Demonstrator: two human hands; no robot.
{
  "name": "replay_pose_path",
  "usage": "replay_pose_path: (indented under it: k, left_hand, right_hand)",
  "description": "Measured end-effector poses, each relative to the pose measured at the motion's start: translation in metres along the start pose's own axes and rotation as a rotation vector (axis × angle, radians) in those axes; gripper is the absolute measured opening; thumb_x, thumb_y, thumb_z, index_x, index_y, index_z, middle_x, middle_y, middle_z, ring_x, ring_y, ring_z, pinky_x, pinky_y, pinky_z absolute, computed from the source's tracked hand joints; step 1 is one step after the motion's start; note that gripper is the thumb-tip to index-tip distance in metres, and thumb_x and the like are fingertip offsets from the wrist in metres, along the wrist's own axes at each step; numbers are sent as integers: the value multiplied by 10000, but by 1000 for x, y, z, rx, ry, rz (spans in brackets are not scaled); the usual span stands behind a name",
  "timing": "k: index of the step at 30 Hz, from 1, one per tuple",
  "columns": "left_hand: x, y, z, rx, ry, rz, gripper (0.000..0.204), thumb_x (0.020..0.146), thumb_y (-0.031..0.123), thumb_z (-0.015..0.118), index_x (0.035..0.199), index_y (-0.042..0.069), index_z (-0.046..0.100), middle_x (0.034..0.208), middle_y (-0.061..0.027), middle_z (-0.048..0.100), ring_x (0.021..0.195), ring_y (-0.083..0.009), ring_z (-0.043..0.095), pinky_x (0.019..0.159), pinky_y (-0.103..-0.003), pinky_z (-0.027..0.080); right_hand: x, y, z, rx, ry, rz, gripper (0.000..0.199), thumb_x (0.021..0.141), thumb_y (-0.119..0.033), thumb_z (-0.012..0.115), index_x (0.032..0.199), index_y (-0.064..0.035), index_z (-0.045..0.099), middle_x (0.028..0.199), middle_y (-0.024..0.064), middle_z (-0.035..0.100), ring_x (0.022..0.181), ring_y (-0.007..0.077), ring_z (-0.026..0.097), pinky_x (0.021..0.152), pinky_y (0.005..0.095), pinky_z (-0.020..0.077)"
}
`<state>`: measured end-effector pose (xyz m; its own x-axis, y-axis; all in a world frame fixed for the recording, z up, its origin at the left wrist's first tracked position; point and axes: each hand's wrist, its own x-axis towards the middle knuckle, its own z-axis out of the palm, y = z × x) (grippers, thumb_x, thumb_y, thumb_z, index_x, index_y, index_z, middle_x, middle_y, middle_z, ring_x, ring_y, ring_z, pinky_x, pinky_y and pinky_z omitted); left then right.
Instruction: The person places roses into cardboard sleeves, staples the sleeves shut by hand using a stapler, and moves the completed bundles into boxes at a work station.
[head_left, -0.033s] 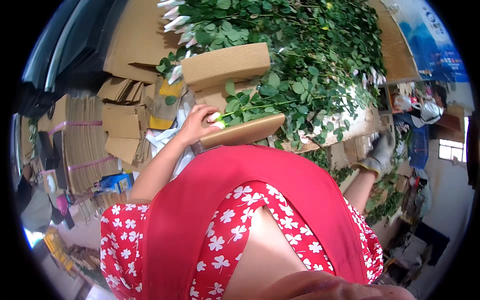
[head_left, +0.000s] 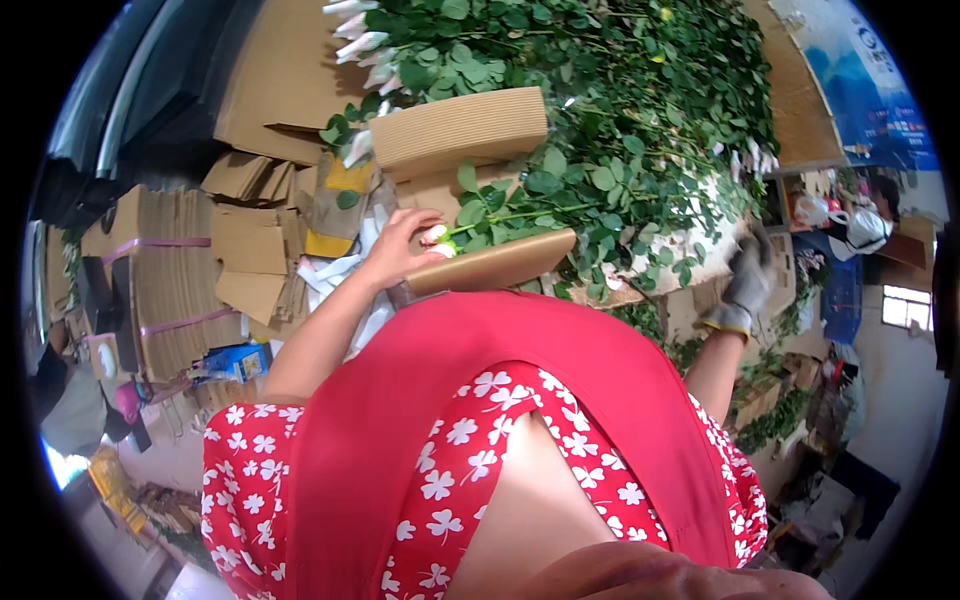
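Two pale rose heads (head_left: 437, 242) with green leafy stems lie between two upright pieces of cardboard. My bare left hand (head_left: 400, 245) curls round these heads, fingers on the far side and thumb on the near side. Nearest my body stands a smooth brown cardboard piece (head_left: 500, 262); beyond the stems is a ribbed cardboard piece (head_left: 460, 130). My right hand (head_left: 748, 285) wears a grey glove and is off the right edge of the table (head_left: 715, 262). Its fingers point away from me and are too blurred to tell what they hold, if anything.
A large heap of leafy rose stems (head_left: 620, 70) covers the far table, with white-sleeved heads (head_left: 365, 45) at its left. Stacked flat cardboard (head_left: 165, 270) stands on the left. Cut greenery (head_left: 775, 420) lies below right. Another person (head_left: 870, 220) is in the right background.
My gloved right hand has moved farther from my body and slightly left, toward the table's right edge. My left hand stays round the rose heads; the whole view has shifted slightly.
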<state>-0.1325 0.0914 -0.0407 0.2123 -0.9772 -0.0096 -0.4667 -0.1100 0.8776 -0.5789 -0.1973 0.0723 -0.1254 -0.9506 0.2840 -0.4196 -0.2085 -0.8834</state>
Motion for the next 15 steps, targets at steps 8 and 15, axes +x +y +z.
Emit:
replay_pose_path:
  k: [8, 15]
  left_hand:
    - [4, 3, -9, 117, -97, 25, 496, 674, 249, 787, 1129, 112, 645, 1154, -24, 634, 1164, -264, 452, 1012, -382, 375]
    - [-3, 6, -4, 78, -54, -13, 488, 654, 261, 796, 1105, 137, 656, 1128, -17, 640, 1161, -270, 460, 1010, -394, 352]
  right_hand:
    - [11, -113, 293, -533, -985, -757, 336, 851, -181, 546, 1173, -108, 607, 1133, 150, 631, 1019, 302, 612, 888, 376, 488]
    - [-9, -92, 364, -945, -1143, -551, 255, 859, -224, 480, 1005, -96, 645, 1064, 135, 652, 955, 317, 633, 798, 398, 514]
